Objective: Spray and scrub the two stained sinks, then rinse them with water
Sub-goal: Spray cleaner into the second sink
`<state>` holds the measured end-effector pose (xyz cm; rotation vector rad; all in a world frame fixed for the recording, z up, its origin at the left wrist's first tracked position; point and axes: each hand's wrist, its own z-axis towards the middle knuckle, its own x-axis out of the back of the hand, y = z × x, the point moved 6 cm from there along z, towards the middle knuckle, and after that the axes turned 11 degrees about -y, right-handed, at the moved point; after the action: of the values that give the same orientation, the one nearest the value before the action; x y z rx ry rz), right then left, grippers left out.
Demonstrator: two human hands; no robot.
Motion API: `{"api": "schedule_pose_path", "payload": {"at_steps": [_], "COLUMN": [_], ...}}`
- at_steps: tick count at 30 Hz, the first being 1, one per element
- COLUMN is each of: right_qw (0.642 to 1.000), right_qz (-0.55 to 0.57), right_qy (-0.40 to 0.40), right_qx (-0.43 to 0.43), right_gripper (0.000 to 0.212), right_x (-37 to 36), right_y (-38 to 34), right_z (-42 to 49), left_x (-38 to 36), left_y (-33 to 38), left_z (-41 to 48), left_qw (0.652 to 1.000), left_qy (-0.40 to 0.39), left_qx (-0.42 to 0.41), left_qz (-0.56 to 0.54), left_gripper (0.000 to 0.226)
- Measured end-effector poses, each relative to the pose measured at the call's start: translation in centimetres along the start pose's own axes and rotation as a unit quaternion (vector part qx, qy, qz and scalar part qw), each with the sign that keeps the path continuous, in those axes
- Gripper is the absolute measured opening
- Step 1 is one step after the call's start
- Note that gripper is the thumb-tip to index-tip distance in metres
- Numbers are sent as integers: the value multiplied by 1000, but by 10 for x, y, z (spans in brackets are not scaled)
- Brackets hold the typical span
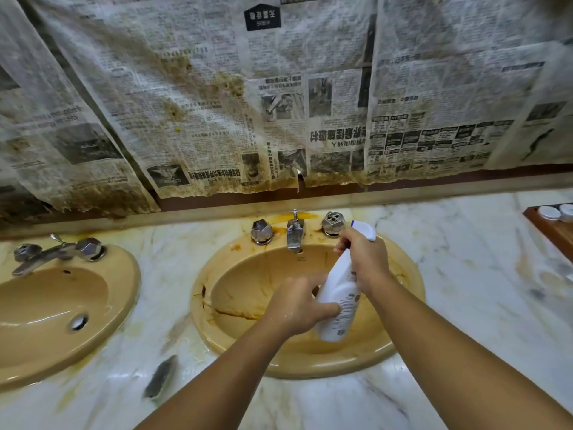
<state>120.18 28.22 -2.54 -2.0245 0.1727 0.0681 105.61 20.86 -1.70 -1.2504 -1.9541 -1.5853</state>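
Observation:
Two tan oval sinks sit in a marble counter. The right sink (248, 274) carries brown stains across its bowl and rim; the left sink (46, 305) looks cleaner, with its drain showing. Over the right sink I hold a white spray bottle (339, 301), tilted with its nozzle toward the back. My right hand (364, 259) grips the bottle's neck by the trigger head. My left hand (299, 304) holds the lower body of the bottle, fingers curled round it.
Chrome tap (294, 232) and two knobs stand behind the right sink; another tap (46, 254) behind the left. Stained newspaper (279, 103) covers the wall. A dark scrub pad (161, 377) lies on the counter between the sinks. A wooden tray (555, 225) with white lids sits far right.

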Motion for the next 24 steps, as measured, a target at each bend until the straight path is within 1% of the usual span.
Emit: {"api": "schedule_pose_path", "payload": {"at_steps": [3,6,11,15,18,21,24], "right_qw": [1000,1000,1000,1000,1000,1000,999], "right_qz": [8,12,-14,6,9,-18,-22], "right_qy": [12,7,-5,-4,-2,-23,-35], "right_qx": [-8,-19,6,-17,-15,11,0], "right_gripper": [19,24,19,22,19,16,16], "right_x": [11,17,19,23,27,26,26], "right_y": [-2,-1,-3,-2,-3,-7,-11], "right_z": [3,5,8,12,14,17,21], "left_x": [-5,-8,-12,-14,-14,-15,-18], "left_y": [10,15,17,19,22,23,27], "left_z": [5,7,9,11,14,18,19], "left_qw": [1000,1000,1000,1000,1000,1000,1000], "left_qy": [-2,2,9,13,14,18,28], "left_qx": [-2,0,9,10,7,10,8], "left_qz": [7,18,17,19,22,14,-2], "left_gripper": [56,56,54,55,58,58,58]}}
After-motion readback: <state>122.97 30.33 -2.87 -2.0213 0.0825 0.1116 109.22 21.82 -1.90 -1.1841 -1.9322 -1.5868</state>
